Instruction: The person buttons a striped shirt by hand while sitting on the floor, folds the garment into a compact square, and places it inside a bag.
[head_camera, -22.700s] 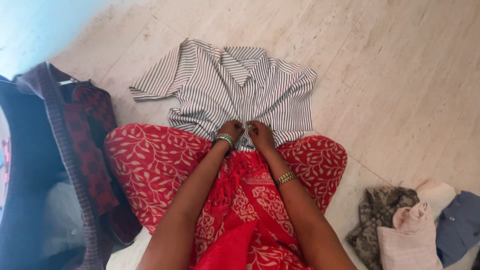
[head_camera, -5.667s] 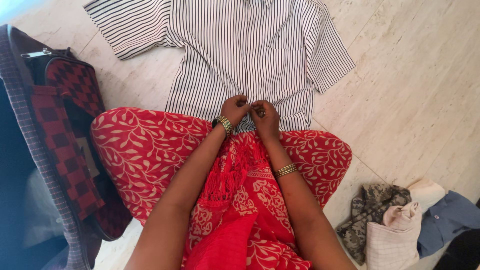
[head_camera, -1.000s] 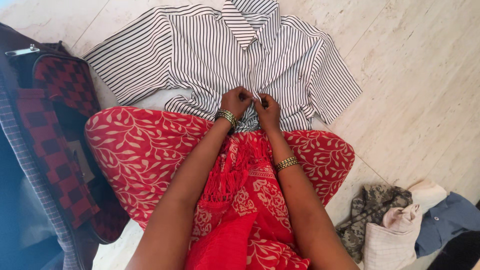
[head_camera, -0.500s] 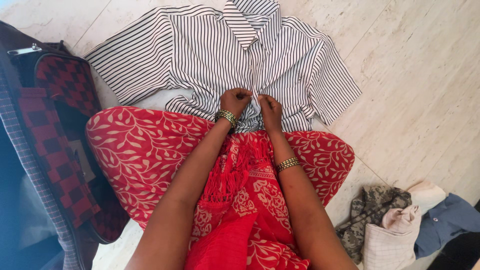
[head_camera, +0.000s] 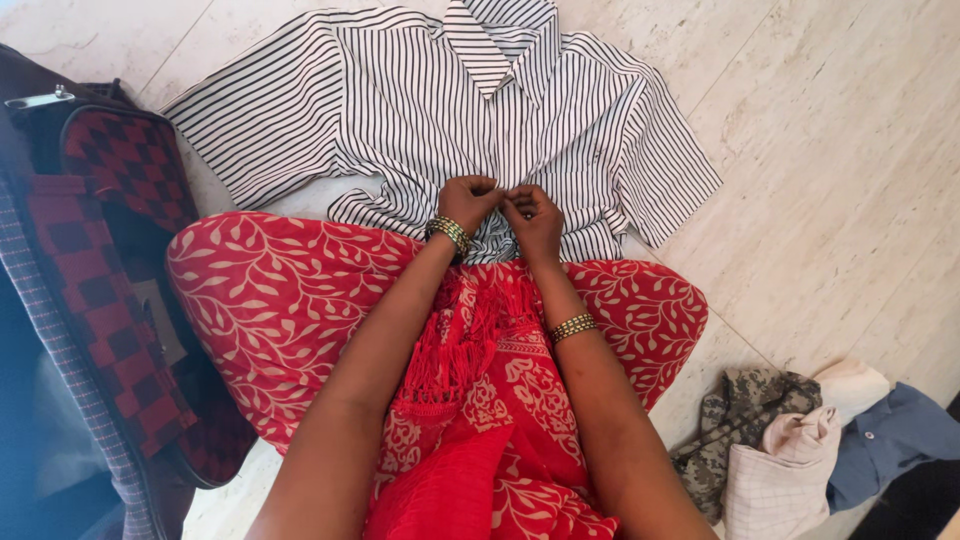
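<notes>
**Both hands pinched at the front of the striped shirt**

I see my left hand and right hand drawn together at the lower middle of the striped shirt, knuckles almost meeting. On each hand the fingers are curled in tight, closed to a narrow pinch on the shirt's front opening, where the cloth bunches and puckers beneath them. I cannot tell whether a button sits inside the pinch; the fingertips cover that spot.

The shirt lies face up on the pale stone floor, collar at the far edge, one short sleeve spread to the left and the other to the right. Its near hem rests against my knees, which are covered by a red cloth with a cream leaf pattern. Beaded bangles sit on both wrists.

To the left, just beside my knee, an open bag with a red and black checked lining lies on the floor. Near right, well apart from the shirt, is a heap of clothes: a camouflage piece, a pale checked one and a blue shirt.
</notes>
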